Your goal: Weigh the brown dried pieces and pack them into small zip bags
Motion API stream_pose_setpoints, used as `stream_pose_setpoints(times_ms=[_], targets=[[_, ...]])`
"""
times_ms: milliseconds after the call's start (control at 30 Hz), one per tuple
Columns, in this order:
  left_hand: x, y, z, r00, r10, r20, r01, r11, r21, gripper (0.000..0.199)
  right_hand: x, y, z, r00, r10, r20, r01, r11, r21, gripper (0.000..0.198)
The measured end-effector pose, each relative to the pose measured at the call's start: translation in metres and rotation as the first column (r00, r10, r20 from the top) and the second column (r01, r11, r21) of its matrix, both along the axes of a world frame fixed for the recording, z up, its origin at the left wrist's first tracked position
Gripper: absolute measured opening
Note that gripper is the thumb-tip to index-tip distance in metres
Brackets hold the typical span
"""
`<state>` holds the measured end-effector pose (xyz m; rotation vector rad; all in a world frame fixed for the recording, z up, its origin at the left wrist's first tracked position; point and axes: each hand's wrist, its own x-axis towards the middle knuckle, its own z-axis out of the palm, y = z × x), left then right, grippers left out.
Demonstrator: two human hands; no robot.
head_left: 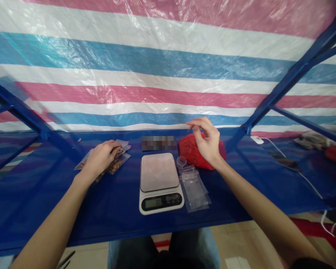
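Writing: the display (pixel 154 203) on the white kitchen scale (pixel 159 173) shows zeros, decimal point uncertain; one of its buttons (pixel 173 197) reads "M", small print below illegible. Dark strip (pixel 158 143) behind the scale is pixelated, unreadable.

Room: scale sits near the front edge of the blue tabletop (pixel 114 209); a bare band of blue separates it from the filled bags (pixel 117 165) on the left. Striped sheet (pixel 156 67) borders the rear edge.

Containers: filled bags are clear, with brown pieces inside. Flat clear bags (pixel 195 190) overlap just right of the scale, small clear cup (pixel 181 161) at their top end. Red bag (pixel 188 149) behind them, contents hidden.

Hands: well apart. Left hand (pixel 100 157) rests over the filled bags, grip cannot be told; right hand (pixel 208 140) raised before the red bag, fingers loosely bent, thumb separate
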<state>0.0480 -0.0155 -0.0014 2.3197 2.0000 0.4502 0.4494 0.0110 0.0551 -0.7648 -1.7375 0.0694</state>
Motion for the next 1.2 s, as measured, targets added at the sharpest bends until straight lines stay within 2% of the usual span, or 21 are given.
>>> stream_pose_setpoints(times_ms=[100,167,233,300,333,367,400,433,467,500,533,567,600,700,800,867,933,1000,1033,1133,1200], targets=[[0.005,-0.009,0.009,0.991,0.098,0.087,-0.113,0.977,0.178,0.045,0.009,0.004,-0.026,0.999,0.001,0.049,-0.012,0.976,0.218,0.033],[0.007,-0.016,0.017,0.976,0.15,0.16,-0.198,0.916,0.348,0.045,0.012,-0.007,-0.036,0.997,0.018,0.072,-0.035,0.97,0.242,0.033],[0.013,-0.023,0.027,0.96,0.145,0.238,-0.247,0.837,0.488,0.041,0.006,-0.022,-0.038,0.999,0.043,0.009,-0.044,0.984,0.173,0.033],[0.025,-0.024,0.04,0.93,0.064,0.362,-0.271,0.785,0.557,0.036,-0.01,-0.032,-0.031,0.992,0.092,-0.081,-0.091,0.996,0.018,0.03],[0.033,-0.023,0.047,0.893,-0.001,0.45,-0.272,0.795,0.542,0.033,-0.021,-0.032,-0.026,0.984,0.128,-0.122,-0.14,0.985,-0.098,0.027],[0.042,-0.02,0.054,0.835,-0.057,0.548,-0.292,0.798,0.527,0.029,-0.033,-0.03,-0.02,0.971,0.175,-0.162,-0.211,0.948,-0.238,0.023],[0.052,-0.016,0.062,0.772,-0.114,0.626,-0.27,0.831,0.485,0.024,-0.044,-0.025,-0.013,0.948,0.239,-0.212,-0.304,0.879,-0.366,0.024],[0.063,-0.01,0.07,0.717,-0.163,0.678,-0.215,0.874,0.436,0.022,-0.056,-0.017,-0.006,0.912,0.318,-0.261,-0.408,0.771,-0.489,0.029],[0.073,-0.004,0.078,0.659,-0.208,0.722,-0.179,0.889,0.42,0.021,-0.065,-0.007,0.002,0.864,0.399,-0.306,-0.501,0.641,-0.581,0.032],[0.083,0.002,0.086,0.612,-0.249,0.75,-0.137,0.901,0.411,0.019,-0.074,0.003,0.01,0.815,0.46,-0.351,-0.569,0.526,-0.632,0.033],[0.092,0.009,0.093,0.561,-0.288,0.776,-0.093,0.909,0.405,0.018,-0.08,0.014,0.018,0.766,0.51,-0.391,-0.624,0.446,-0.642,0.033],[0.099,0.015,0.1,0.512,-0.321,0.796,-0.05,0.915,0.401,0.017,-0.084,0.025,0.026,0.723,0.555,-0.412,-0.665,0.398,-0.632,0.034],[0.105,0.021,0.106,0.474,-0.352,0.807,-0.01,0.914,0.405,0.017,-0.086,0.034,0.034,0.693,0.588,-0.416,-0.691,0.38,-0.615,0.035],[0.113,0.037,0.117,0.439,-0.407,0.801,0.053,0.902,0.429,0.018,-0.081,0.053,0.057,0.665,0.646,-0.374,-0.711,0.394,-0.583,0.035],[0.112,0.051,0.121,0.479,-0.406,0.778,0.111,0.907,0.405,0.027,-0.067,0.063,0.071,0.704,0.663,-0.255,-0.637,0.431,-0.639,0.033],[0.112,0.058,0.122,0.575,-0.415,0.705,0.123,0.896,0.427,0.029,-0.059,0.068,0.074,0.745,0.64,-0.188,-0.578,0.477,-0.662,0.033],[0.115,0.062,0.124,0.708,-0.414,0.571,0.088,0.855,0.511,0.026,-0.054,0.072,0.072,0.777,0.603,-0.181,-0.553,0.517,-0.653,0.034],[0.122,0.062,0.126,0.801,-0.388,0.457,0.068,0.816,0.574,0.017,-0.054,0.077,0.066,0.782,0.584,-0.218,-0.565,0.516,-0.643,0.037],[0.126,0.061,0.128,0.818,-0.38,0.432,0.087,0.823,0.561,0.013,-0.055,0.078,0.063,0.773,0.586,-0.244,-0.581,0.499,-0.642,0.038],[0.137,0.058,0.131,0.768,-0.431,0.473,0.283,0.892,0.353,0.044,-0.062,0.081,0.054,0.728,0.609,-0.316,-0.639,0.436,-0.633,0.037],[0.141,0.058,0.132,0.689,-0.471,0.551,0.436,0.877,0.204,0.055,-0.067,0.081,0.051,0.703,0.62,-0.349,-0.667,0.405,-0.625,0.033]])
